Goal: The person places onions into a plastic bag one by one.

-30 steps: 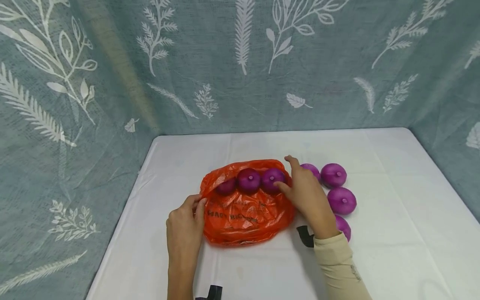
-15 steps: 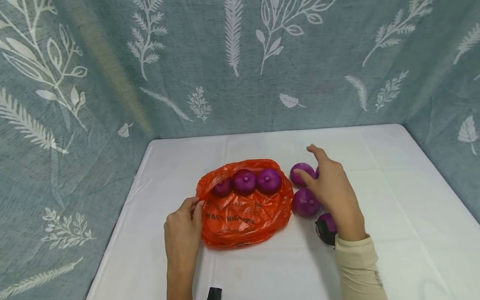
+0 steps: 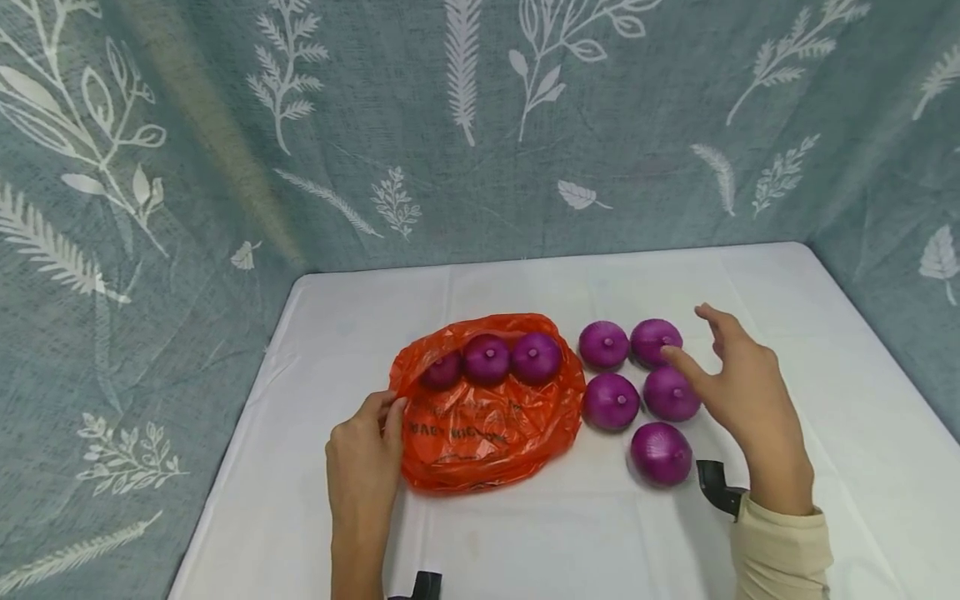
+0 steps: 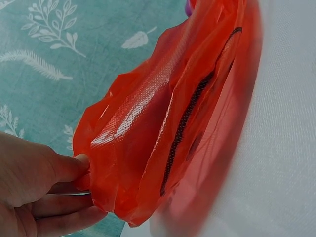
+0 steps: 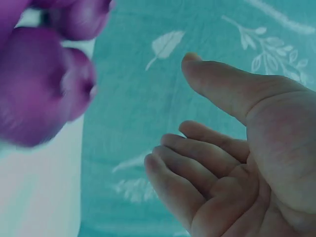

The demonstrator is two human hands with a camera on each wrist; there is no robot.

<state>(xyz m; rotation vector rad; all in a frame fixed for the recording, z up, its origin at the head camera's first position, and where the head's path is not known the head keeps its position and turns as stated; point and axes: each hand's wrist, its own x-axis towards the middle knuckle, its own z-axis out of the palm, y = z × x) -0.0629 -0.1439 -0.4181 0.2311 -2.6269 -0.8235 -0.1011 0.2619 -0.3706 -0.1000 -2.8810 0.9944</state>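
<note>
An orange-red plastic bag [image 3: 468, 458] with dark print lies on the white table, its mouth spread at the far side. Three round purple onions [image 3: 487, 363] show inside that mouth, the leftmost partly covered by plastic. My left hand [image 3: 363, 471] pinches the bag's left edge between thumb and fingers; the left wrist view shows the plastic [image 4: 133, 128] rising from this grip. Right of the bag sit several more purple onions [image 3: 661, 455], close together. Beside them my right hand [image 3: 750, 408] hovers with thumb and fingers spread, holding nothing, as the right wrist view confirms.
A white cloth-covered table [image 3: 510, 550] carries everything. Grey-green curtains [image 3: 637, 150] with white leaf prints hang behind it and along both sides. Black camera mounts [image 3: 718, 487] stick out from the wrists.
My right hand has moved right, from the bag's mouth past the loose onions, leaving them uncovered in the head view. My left hand keeps its pinch on the bag.
</note>
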